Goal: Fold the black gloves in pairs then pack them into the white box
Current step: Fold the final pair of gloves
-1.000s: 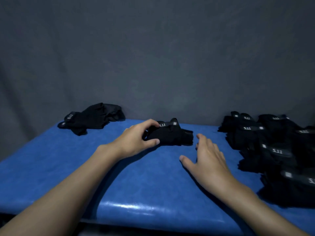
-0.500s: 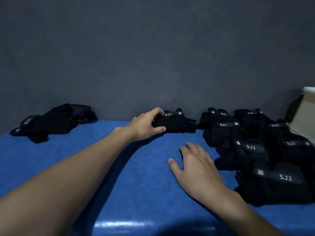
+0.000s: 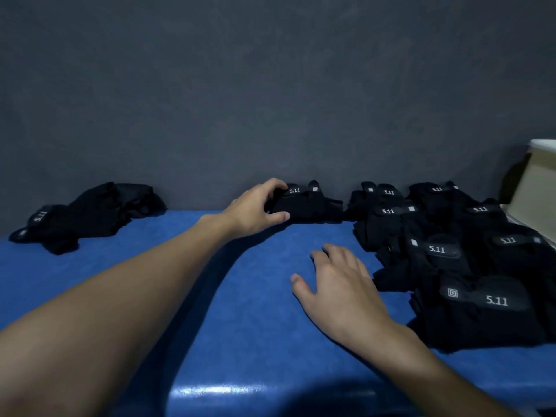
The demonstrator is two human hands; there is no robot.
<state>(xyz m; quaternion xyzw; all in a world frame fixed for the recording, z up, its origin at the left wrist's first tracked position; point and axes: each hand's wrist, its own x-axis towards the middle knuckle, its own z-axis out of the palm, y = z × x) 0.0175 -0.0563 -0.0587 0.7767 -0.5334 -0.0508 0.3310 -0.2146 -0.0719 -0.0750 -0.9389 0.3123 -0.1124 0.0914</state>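
Now | L hand grips glove pair | R hand spread | white box cut off

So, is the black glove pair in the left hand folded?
Folded: the black glove pair is a compact bundle gripped by the left hand.

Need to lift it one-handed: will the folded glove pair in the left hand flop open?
Probably floppy: the folded glove pair is soft fabric, its loose end sagging. Likely light; the left hand alone grips it. It shouldn't roll, lying flat.
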